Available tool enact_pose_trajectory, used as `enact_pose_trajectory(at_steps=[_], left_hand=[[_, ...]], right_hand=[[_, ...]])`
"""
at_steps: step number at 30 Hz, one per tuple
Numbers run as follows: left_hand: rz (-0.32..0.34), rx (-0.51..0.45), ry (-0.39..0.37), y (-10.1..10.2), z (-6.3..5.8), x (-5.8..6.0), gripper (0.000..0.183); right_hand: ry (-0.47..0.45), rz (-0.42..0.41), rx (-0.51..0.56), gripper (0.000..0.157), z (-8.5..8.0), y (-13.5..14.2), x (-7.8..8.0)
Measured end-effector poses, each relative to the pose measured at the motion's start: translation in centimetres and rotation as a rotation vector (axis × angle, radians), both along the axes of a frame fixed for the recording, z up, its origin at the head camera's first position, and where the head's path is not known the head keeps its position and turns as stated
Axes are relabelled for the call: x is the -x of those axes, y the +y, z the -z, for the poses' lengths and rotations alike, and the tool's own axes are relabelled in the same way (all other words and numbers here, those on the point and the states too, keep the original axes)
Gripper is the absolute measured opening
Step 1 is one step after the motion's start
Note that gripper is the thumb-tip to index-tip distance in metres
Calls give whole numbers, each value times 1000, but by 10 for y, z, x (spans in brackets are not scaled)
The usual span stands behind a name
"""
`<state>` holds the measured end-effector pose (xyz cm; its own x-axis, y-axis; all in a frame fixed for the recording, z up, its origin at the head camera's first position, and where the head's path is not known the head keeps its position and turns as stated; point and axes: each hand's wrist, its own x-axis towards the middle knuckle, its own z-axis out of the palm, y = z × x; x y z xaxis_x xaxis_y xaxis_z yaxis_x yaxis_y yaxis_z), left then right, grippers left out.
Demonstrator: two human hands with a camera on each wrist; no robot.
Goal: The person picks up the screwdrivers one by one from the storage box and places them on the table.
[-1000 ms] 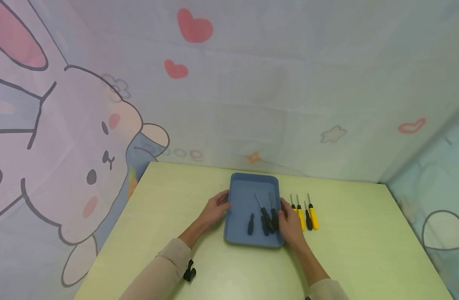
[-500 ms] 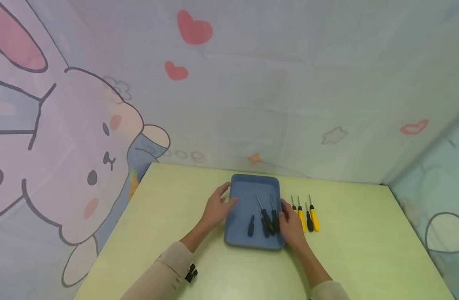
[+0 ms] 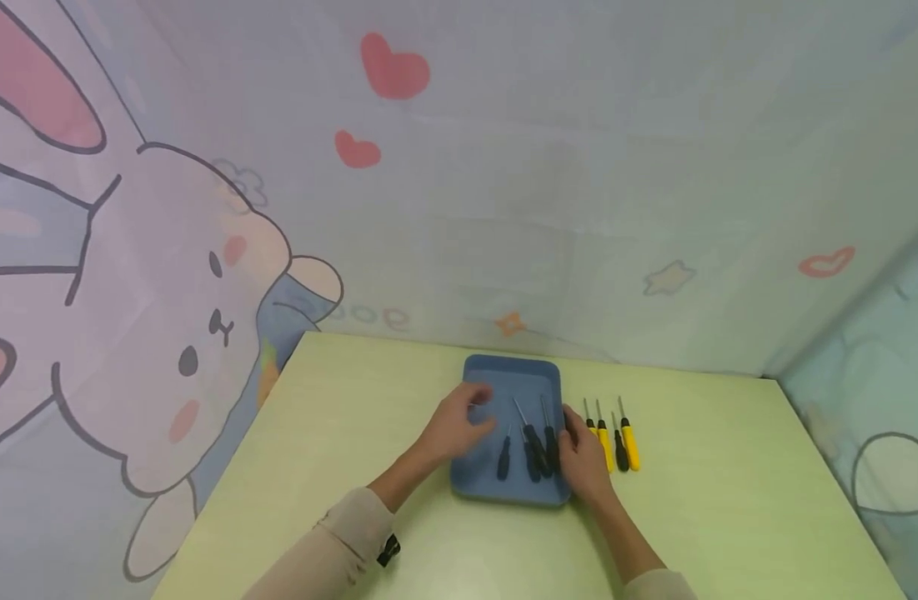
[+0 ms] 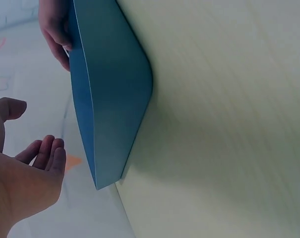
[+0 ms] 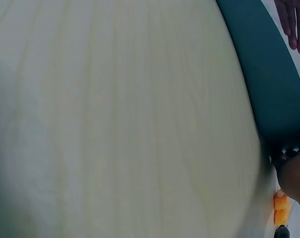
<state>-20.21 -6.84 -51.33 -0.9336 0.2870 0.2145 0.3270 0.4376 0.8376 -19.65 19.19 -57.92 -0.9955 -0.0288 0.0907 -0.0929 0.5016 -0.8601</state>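
A blue rectangular tray (image 3: 469, 483) lies on the table with several black-handled screwdrivers (image 3: 536, 454) in its right half. A smaller black screwdriver (image 3: 504, 463) lies left of them. Over the tray's left side hovers my left hand (image 3: 453, 427), thumb and fingers spread apart and holding nothing; in the left wrist view the same left hand (image 4: 33, 181) is beside the tray wall (image 4: 117, 84), apart from it. My right hand (image 3: 584, 462) holds the tray's right rim, and in the right wrist view the right hand (image 5: 294, 181) is at the tray's side (image 5: 269, 64).
Right of the tray, yellow-handled screwdrivers (image 3: 629, 450) and a black-handled one (image 3: 621, 455) lie side by side on the pale yellow table (image 3: 729, 483). Behind the table hangs a cloth backdrop (image 3: 504, 233) printed with a rabbit and hearts.
My left hand has let go of the tray's left edge and moved right, over the tray. The right hand stays at the right rim; the screwdrivers keep their places.
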Motion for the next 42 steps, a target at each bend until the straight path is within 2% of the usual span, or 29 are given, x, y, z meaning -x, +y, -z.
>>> enact_pose_trajectory(at_steps=[8,17,25,35,38,42], left_hand=[[19,84,-109,9,3,-11,53],[40,138,-129,20,11,-13,54],[35,264,-178,29,9,-14,58],[-25,361,-152,37,11,-13,53],[-45,422,-121,40,16,-13,47],[-57,484,-82,44,21,-14,30]], right_hand=[[25,4,-33,51,6,2,-7],[29,29,-18,50,6,3,-3],[3,13,7,50,2,4,-2],[6,4,12,50,3,4,1],[10,7,14,50,3,3,0],[13,13,15,50,5,4,-1]])
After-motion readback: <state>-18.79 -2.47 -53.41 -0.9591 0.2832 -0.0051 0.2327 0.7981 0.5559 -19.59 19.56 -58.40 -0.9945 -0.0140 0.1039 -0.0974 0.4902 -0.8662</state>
